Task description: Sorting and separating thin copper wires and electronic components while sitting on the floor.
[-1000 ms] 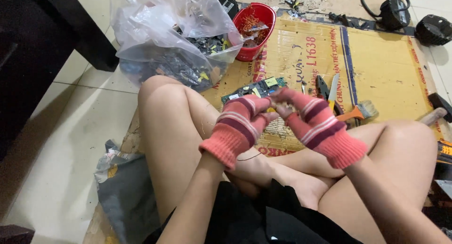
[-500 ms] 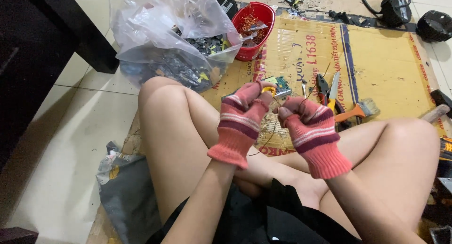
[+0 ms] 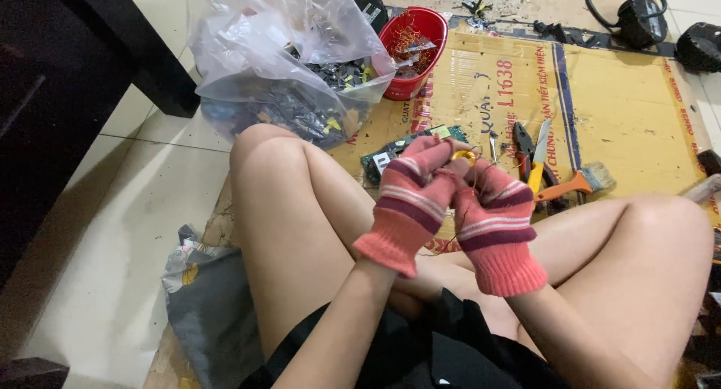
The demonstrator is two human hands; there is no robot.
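Note:
Both my hands wear pink striped knit gloves and meet in front of my knees. My left hand and my right hand pinch a small yellow ring-shaped coil with thin copper wire trailing down from it. A green circuit board lies on the cardboard just beyond my fingers, partly hidden by my left hand.
A clear plastic bag of electronic scrap sits at the upper left, a red bucket with copper wire beside it. Pliers, a yellow-handled tool and an orange-handled brush lie on flattened cardboard. A grey bag lies by my left thigh. Dark furniture stands left.
My hands lifted off the circuit board, which now lies on the cardboard, and drew together; they now hold the small yellow coil between them.

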